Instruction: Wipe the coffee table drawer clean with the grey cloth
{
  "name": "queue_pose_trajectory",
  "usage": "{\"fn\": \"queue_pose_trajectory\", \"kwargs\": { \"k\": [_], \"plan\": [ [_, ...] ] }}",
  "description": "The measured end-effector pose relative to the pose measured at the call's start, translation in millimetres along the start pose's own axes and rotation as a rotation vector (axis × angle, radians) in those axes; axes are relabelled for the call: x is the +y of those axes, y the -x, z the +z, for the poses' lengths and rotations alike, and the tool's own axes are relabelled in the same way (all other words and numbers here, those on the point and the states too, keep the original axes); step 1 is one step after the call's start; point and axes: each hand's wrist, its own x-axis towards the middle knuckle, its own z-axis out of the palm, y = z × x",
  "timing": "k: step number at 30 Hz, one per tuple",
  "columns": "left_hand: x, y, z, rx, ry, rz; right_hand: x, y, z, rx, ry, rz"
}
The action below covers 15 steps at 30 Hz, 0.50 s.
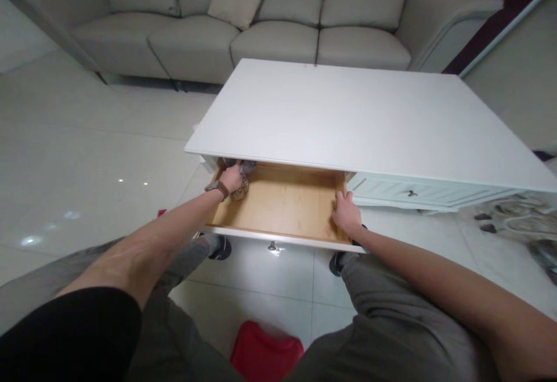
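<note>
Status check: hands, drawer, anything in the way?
Left hand on patterned cloth, back left of drawer. Right hand at drawer's right wall. Drawer pulled out. Red object on floor between legs, off the drawer.

The drawer (287, 202) in front of me has smooth, pale wood inside with a light grain and a soft sheen. The table (348, 115) is smooth and white, with a satin look, and its drawer knob (272, 246) looks like shiny metal. Glossy tiles (104, 155) reflect spots of light. The sofa (278, 39) looks like matt leather; my trousers (391, 306) are dull cloth.
</note>
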Motion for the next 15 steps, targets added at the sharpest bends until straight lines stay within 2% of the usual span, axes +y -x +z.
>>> {"fn": "queue_pose_trajectory", "kwargs": {
  "k": [5,9,12,15],
  "plan": [
    [8.8,33.3,2.2,-0.139,-0.049,0.240,1.6,-0.3,1.1,-0.009,0.019,-0.006],
    [7.8,52.2,-5.5,-0.137,0.000,0.272,1.7,5.0,0.0,-0.017,0.035,-0.020],
    [-1.3,58.5,-27.2,-0.082,0.029,0.267,1.9,12.5,-0.1,-0.029,0.040,-0.025],
    [-15.0,59.9,-64.3,0.002,0.052,0.302,2.3,20.1,1.3,-0.044,0.043,-0.026]
  ]
}}
